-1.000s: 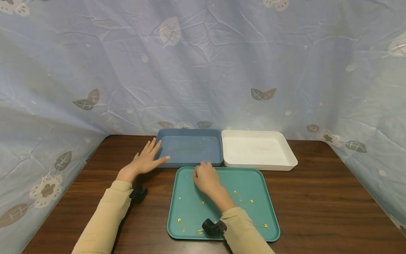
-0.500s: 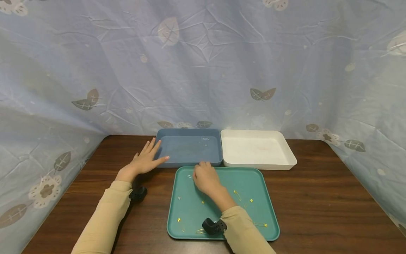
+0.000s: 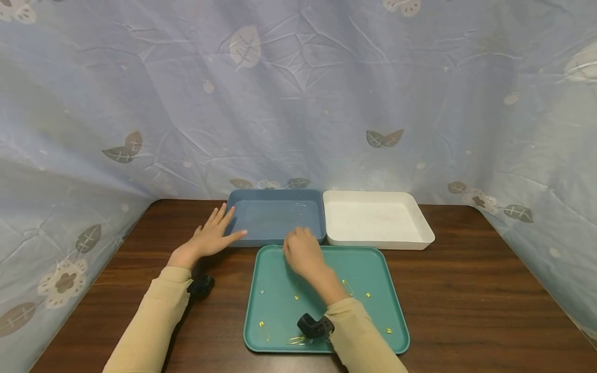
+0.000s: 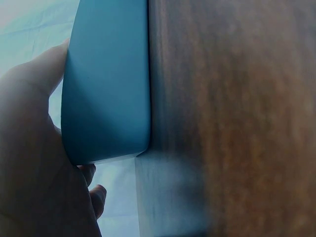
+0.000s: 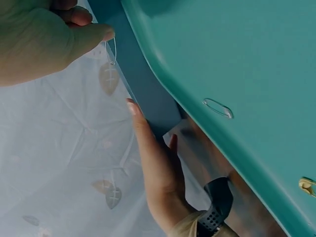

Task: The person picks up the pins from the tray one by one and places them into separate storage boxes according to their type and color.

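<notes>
My right hand (image 3: 304,254) is over the back edge of the green tray (image 3: 354,267), beside the blue tray (image 3: 261,220). In the right wrist view, its thumb and fingers pinch a silver safety pin (image 5: 112,62), which hangs down from the fingertips. My left hand (image 3: 208,239) rests at the left edge of the blue tray, fingers spread and straight. Another silver safety pin (image 5: 227,113) lies on the green tray. Several gold safety pins are scattered there too, one of them (image 3: 261,324) near the front left corner.
To the right of the blue tray stands a white tray (image 3: 375,220). Small silver pins (image 3: 300,204) lie at the back right of the blue tray. All three trays stand on a dark wooden table (image 3: 475,290), with a patterned cloth (image 3: 326,103) hanging behind.
My right hand has picked the silver safety pin up off the green tray and moved slightly back and up toward the blue tray. The left hand stays at the blue tray's edge.
</notes>
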Demonstrator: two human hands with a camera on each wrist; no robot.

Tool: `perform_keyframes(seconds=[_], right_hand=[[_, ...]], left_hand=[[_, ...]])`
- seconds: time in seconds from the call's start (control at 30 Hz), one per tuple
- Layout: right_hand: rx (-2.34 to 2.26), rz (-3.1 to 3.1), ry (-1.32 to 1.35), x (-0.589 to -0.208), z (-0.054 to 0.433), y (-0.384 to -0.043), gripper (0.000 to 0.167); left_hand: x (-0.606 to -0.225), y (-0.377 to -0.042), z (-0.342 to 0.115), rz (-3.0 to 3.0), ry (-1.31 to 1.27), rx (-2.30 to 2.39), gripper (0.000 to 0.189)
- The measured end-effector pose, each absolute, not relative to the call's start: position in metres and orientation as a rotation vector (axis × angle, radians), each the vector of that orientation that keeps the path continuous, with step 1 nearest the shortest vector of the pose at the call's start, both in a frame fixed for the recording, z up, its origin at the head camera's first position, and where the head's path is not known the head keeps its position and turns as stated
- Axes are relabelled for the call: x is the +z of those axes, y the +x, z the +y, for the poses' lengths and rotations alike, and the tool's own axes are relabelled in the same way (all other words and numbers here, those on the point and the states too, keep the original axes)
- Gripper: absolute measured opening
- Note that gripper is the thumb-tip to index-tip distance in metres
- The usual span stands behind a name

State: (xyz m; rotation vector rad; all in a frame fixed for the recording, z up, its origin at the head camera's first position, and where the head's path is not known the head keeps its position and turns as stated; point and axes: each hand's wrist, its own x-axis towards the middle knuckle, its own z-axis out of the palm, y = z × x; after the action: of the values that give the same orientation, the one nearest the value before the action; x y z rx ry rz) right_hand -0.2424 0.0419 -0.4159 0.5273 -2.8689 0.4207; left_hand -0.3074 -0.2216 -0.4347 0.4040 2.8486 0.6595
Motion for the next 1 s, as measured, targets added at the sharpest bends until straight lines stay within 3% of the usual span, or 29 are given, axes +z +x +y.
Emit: perform_keyframes(seconds=[1.0], right_hand=[[0.47,-2.85,0.347,-0.406,0.067,-0.289,0.011]], left_hand=[[-0.435,-0.306,-0.223,2.859,0.424,0.675,0.092]])
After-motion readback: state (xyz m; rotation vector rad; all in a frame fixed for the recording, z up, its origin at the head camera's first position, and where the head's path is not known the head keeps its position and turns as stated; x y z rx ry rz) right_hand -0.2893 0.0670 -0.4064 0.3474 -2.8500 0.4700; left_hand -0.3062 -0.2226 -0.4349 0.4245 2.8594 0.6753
